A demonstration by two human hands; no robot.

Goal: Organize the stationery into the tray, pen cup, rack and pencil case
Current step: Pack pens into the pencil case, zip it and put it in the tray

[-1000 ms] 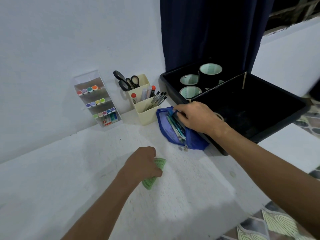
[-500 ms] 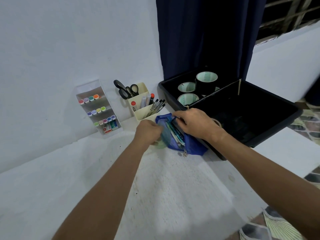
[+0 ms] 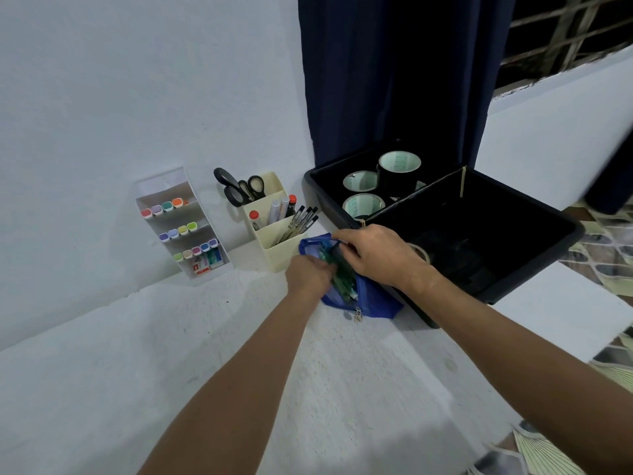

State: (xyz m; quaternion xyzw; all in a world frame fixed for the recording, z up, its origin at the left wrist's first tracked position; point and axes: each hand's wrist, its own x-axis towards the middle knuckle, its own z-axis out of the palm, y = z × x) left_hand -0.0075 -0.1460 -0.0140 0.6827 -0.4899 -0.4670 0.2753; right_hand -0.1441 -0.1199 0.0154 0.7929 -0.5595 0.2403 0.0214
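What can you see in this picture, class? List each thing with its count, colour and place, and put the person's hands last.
pencil case: one, blue, open, on the table against the tray's front
green ruler: one, part inside the pencil case
pen cup: one, cream, left of the tray, by the wall
scissors: two, black handles, in the pen cup's back section
rack: one, clear, leaning against the wall, three rows of coloured markers
tray: one, black, right side, divided
tape rolls: three visible, black, tray's back compartment
curtain: one, dark blue, behind the tray
table: one, white
hands: left hand pushing the ruler in; right hand holding the case open
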